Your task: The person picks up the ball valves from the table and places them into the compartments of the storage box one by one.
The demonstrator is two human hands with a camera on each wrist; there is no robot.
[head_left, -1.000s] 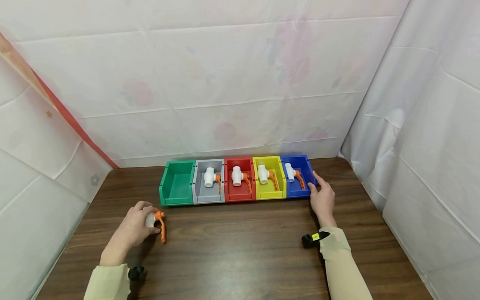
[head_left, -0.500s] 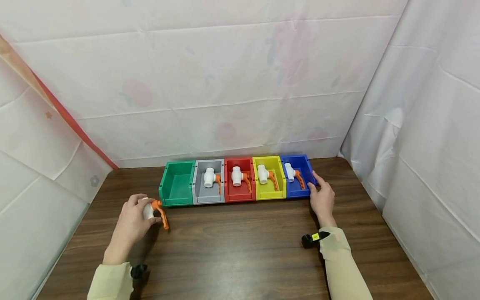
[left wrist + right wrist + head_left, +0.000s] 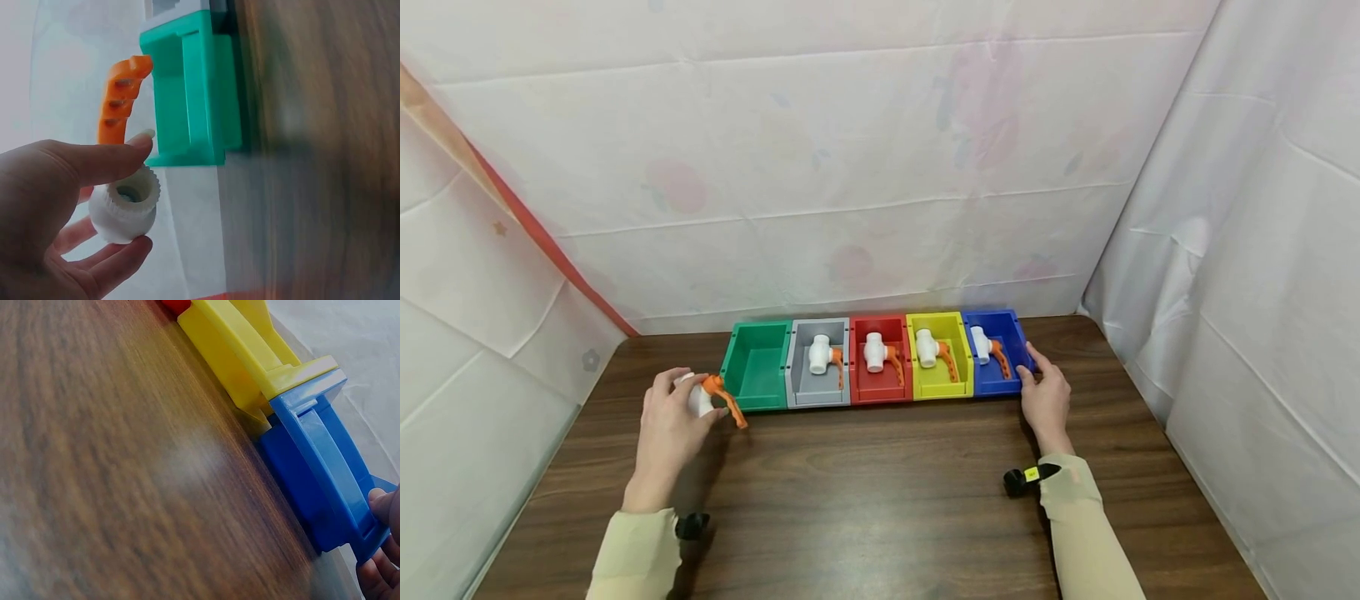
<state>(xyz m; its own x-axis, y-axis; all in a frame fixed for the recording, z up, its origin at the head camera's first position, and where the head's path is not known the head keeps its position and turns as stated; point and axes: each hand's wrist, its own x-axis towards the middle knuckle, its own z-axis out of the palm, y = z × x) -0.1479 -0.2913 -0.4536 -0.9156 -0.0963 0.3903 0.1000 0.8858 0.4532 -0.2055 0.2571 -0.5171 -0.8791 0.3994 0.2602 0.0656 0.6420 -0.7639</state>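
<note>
My left hand [image 3: 668, 429] grips a white ball valve [image 3: 125, 209] by its body, held off the table just left of the green bin [image 3: 758, 371]. The valve's orange lever [image 3: 116, 103] points toward that bin, and one ribbed socket faces the left wrist camera. No valve shows inside the green bin. At the other end of the row, my right hand [image 3: 1046, 398] pinches the right side wall of the blue bin [image 3: 312, 469] between thumb and fingers. A similar valve [image 3: 981, 346] lies in the blue bin.
Between the end bins stand a grey bin [image 3: 816, 396], a red bin [image 3: 880, 392] and a yellow bin [image 3: 940, 390], each with one white valve with an orange lever. The joined row sits on the wooden table [image 3: 865, 492], close to the white cloth backdrop [image 3: 850, 167].
My left hand has lifted the ball valve and carried it away from me and slightly right, toward the green bin. The lever has swung to point more rightward. My right hand has stayed put.
</note>
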